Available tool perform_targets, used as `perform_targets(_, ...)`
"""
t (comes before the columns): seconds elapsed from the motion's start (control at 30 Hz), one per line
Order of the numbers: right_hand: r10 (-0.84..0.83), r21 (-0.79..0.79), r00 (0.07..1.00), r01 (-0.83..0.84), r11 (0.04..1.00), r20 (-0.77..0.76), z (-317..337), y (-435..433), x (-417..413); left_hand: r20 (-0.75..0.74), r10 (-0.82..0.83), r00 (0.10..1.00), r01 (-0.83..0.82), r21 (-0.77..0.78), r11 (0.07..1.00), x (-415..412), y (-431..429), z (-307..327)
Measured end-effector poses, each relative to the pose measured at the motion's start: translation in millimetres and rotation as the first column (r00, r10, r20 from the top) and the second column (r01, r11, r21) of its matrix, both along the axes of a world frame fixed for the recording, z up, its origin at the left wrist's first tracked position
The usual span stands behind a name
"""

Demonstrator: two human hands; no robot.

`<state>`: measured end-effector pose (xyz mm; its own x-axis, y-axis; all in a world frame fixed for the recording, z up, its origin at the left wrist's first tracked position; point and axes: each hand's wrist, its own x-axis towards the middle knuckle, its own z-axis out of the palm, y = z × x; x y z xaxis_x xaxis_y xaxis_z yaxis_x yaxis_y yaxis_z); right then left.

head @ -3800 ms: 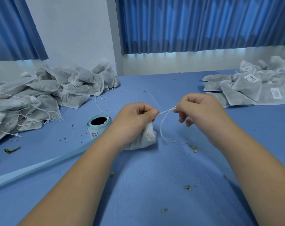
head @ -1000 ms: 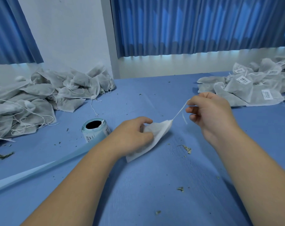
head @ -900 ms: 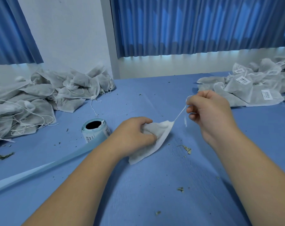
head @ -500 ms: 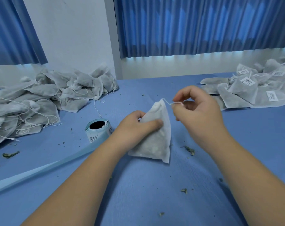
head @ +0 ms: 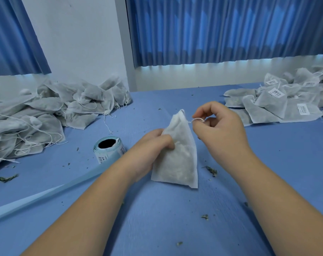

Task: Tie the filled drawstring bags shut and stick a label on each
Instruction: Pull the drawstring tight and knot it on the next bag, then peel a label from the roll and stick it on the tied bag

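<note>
Bag (head: 177, 154) now upright, cinched; left hand (head: 149, 152) fingers grip bag, right hand (head: 219, 130) fingers pinch drawstring (head: 197, 119).

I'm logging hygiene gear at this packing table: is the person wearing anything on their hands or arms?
Nothing that shows. The left hand and right hand are bare, with no gloves or rings visible. The left forearm and right forearm are uncovered as far as the frame reaches, with no sleeve, watch or wristband.
</note>
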<state>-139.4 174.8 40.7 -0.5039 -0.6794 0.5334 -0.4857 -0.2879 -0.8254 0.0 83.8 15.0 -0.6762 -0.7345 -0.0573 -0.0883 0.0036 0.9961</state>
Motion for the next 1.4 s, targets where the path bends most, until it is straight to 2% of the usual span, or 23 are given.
perform_targets(0.1,0.058,-0.054,0.998,-0.058,0.997,-0.008,2,3,3,0.097,0.118,0.988,-0.103,-0.155,0.983,-2,0,-1)
perform_targets(0.2,0.117,-0.057,0.991,-0.121,0.991,-0.07,1,5,7,0.103,0.151,0.983,-0.133,-0.162,0.978,-3,2,-2)
perform_targets(0.3,0.141,0.015,0.974,-0.141,0.99,-0.175,-3,3,10,0.065,0.158,0.985,-0.148,-0.139,0.979,-5,3,-3)
perform_targets(0.43,0.131,0.105,0.92,-0.099,0.99,-0.368,-8,0,11,-0.066,0.197,0.978,-0.199,-0.029,0.979,-9,4,1)
perform_targets(0.53,0.142,0.128,0.889,-0.095,0.987,-0.434,-10,-1,9,-0.152,0.222,0.963,-0.216,0.057,0.975,-8,4,5)
perform_targets(0.8,0.18,0.229,0.886,-0.087,0.97,-0.428,-14,-2,1,-0.206,0.207,0.956,-0.142,0.29,0.946,-3,4,9)
perform_targets(0.9,0.197,0.265,0.876,-0.082,0.961,-0.441,-15,0,0,-0.21,0.143,0.967,-0.074,0.307,0.949,-3,5,10)
perform_targets(1.1,0.248,0.295,0.857,-0.118,0.948,-0.453,-13,1,-2,-0.176,0.136,0.975,-0.095,0.223,0.97,-3,6,6)
perform_targets(1.27,0.258,0.235,0.861,-0.168,0.957,-0.439,-15,-1,3,-0.126,0.244,0.962,-0.225,0.15,0.963,1,8,8)
perform_targets(1.4,0.225,0.112,0.904,-0.197,0.974,-0.363,-15,-1,9,-0.069,0.433,0.899,-0.436,-0.035,0.899,14,13,20)
